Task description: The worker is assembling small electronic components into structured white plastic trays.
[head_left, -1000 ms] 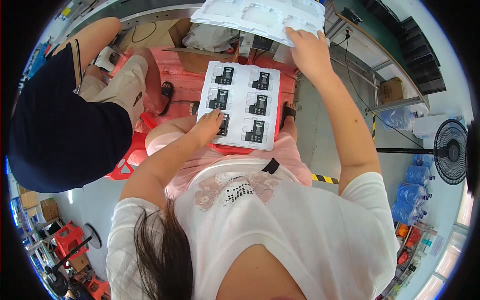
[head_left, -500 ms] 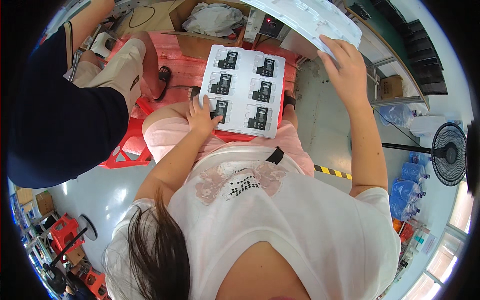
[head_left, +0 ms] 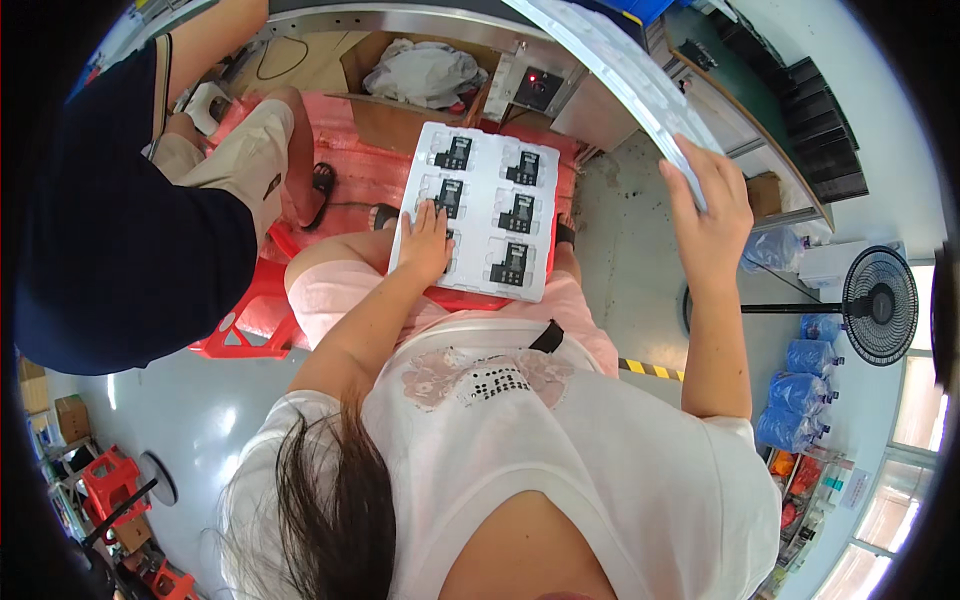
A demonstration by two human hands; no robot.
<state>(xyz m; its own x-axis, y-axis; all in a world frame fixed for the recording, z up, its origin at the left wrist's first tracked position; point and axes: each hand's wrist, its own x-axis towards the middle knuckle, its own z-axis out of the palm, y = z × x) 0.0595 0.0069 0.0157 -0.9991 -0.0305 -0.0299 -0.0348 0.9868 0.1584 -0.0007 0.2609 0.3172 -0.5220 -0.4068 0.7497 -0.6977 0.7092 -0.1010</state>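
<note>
On my lap lies a white moulded plastic tray (head_left: 484, 205) with black flat phone batteries (head_left: 516, 213) in its pockets, set in two columns. My left hand (head_left: 424, 245) rests on the tray's left side, fingers stretched out, largely covering the lower left battery and touching the edge of the middle left one. Raised at the upper right, my right hand (head_left: 712, 215) grips the near end of a second white plastic tray (head_left: 625, 75). That tray is tilted, seen nearly edge-on, and its far end runs out of the picture.
A person in a dark top (head_left: 130, 250) sits close on my left. Ahead stand an open cardboard box (head_left: 400, 120) with plastic bags and a metal-edged bench (head_left: 400, 22). At right are a shelf unit (head_left: 765, 130), a black fan (head_left: 880, 305) and blue water bottles (head_left: 795, 395).
My left hand has slid farther up the battery tray, onto the lower left battery. The raised tray in my right hand has tipped more steeply. The whole view has shifted slightly.
</note>
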